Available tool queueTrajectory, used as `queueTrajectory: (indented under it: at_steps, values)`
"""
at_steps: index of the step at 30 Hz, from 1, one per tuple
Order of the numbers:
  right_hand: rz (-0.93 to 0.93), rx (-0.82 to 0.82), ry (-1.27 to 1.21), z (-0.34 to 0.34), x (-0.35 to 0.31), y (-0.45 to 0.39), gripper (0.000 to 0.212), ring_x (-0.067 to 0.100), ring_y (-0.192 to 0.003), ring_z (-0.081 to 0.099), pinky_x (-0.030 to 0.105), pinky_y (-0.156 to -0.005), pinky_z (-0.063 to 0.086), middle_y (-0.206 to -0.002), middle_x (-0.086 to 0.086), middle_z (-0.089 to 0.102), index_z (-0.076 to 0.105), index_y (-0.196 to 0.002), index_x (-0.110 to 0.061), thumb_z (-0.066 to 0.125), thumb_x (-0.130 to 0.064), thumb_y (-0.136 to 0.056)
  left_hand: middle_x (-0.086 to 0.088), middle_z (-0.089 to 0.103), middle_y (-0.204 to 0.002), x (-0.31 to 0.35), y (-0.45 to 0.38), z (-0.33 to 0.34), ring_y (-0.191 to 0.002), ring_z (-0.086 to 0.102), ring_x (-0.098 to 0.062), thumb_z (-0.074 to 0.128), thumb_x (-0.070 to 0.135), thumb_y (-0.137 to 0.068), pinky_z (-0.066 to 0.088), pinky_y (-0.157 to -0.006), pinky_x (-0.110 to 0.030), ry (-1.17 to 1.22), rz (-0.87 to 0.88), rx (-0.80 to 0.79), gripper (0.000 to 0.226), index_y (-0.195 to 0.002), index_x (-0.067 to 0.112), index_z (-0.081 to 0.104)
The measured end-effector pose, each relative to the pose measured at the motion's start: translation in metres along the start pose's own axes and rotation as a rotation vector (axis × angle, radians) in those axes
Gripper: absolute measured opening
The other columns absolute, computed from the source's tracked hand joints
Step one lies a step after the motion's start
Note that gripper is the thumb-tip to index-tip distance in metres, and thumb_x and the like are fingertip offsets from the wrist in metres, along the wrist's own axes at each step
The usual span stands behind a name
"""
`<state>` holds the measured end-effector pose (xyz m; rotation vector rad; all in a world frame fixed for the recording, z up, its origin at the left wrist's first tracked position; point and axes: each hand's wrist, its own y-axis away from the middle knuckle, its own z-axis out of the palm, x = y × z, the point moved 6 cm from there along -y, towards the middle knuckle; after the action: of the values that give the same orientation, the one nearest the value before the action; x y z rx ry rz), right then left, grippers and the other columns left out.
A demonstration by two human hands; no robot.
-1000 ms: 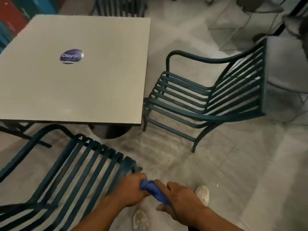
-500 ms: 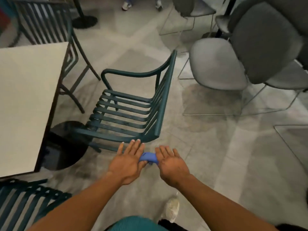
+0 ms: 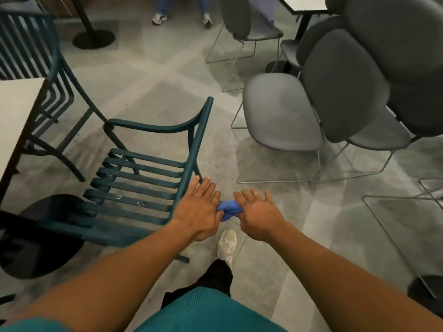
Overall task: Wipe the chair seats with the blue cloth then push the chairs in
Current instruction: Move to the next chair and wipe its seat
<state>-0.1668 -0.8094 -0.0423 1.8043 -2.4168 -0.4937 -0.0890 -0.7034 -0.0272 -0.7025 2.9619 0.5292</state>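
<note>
A dark green slatted metal chair (image 3: 143, 183) stands pulled out from the pale table (image 3: 16, 121), its backrest toward me. My left hand (image 3: 199, 209) hovers over the backrest's top rail, fingers spread forward. My right hand (image 3: 259, 212) is just to the right, fingers also stretched out. A bunched blue cloth (image 3: 227, 209) is pinched between the thumbs of both hands. A second green chair (image 3: 36, 51) stands at the far side of the table.
Grey shell chairs on wire legs (image 3: 287, 111) crowd the right side, close to the green chair. A black round table base (image 3: 36, 236) sits under the table at lower left. Another person's feet (image 3: 182, 19) show at the top. My own shoe (image 3: 226, 243) is below my hands.
The view has swung right and closer, from the near chair and table top to the side chair. My hands, first clenched on the cloth, have spread their fingers and reached the backrest.
</note>
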Motion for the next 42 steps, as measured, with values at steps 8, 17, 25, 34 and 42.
queueTrajectory:
  at_steps: [8,17,25,34,42]
  values:
    - [-0.015,-0.13,0.102,-0.033,0.087,-0.133,0.058,0.027,-0.138,0.028,0.054,-0.112,0.015,-0.147,0.004,0.036,0.027,-0.144,-0.022,0.049,-0.027,-0.091,-0.013,0.006,-0.162,-0.03,-0.152,-0.004,-0.149,-0.006,-0.03,0.012,0.049,-0.099,-0.011,-0.117,-0.049,0.02,-0.058,-0.2,0.066,-0.154,0.013,0.011]
    - [-0.052,-0.245,0.159,-0.087,0.143,-0.254,0.054,0.031,-0.139,0.027,0.057,-0.113,0.016,-0.146,0.006,0.039,0.031,-0.141,-0.02,0.051,-0.025,-0.09,-0.016,0.004,-0.161,-0.077,-0.271,-0.042,-0.148,-0.009,-0.033,0.01,0.05,-0.099,-0.018,-0.114,-0.053,-0.004,-0.114,-0.274,0.068,-0.153,0.009,0.012]
    - [-0.141,-0.264,0.173,-0.116,0.167,-0.337,0.055,0.028,-0.138,0.028,0.056,-0.113,0.016,-0.145,0.003,0.04,0.032,-0.143,-0.022,0.05,-0.026,-0.091,-0.018,0.005,-0.161,-0.115,-0.333,-0.07,-0.147,-0.012,-0.034,0.015,0.049,-0.099,-0.018,-0.112,-0.058,-0.015,-0.198,-0.247,0.067,-0.152,0.007,0.022]
    - [-0.301,-0.256,0.219,-0.144,0.181,-0.465,0.048,0.026,-0.126,0.04,0.048,-0.104,0.03,-0.136,0.003,0.048,0.039,-0.136,-0.021,0.048,-0.024,-0.089,-0.012,0.007,-0.162,-0.19,-0.419,-0.078,-0.148,-0.009,-0.03,0.025,0.047,-0.099,-0.012,-0.115,-0.055,0.307,-0.402,-0.309,0.063,-0.151,0.013,0.025]
    - [-0.616,-0.375,0.316,-0.152,0.122,-0.596,0.044,0.028,-0.121,0.044,0.038,-0.094,0.035,-0.129,0.008,0.049,0.046,-0.128,-0.013,0.052,-0.02,-0.084,-0.011,0.03,-0.155,-0.287,-0.447,-0.042,-0.147,0.01,-0.032,0.031,0.048,-0.097,0.0,-0.115,-0.057,0.618,-0.72,-0.304,0.06,-0.146,0.013,0.036]
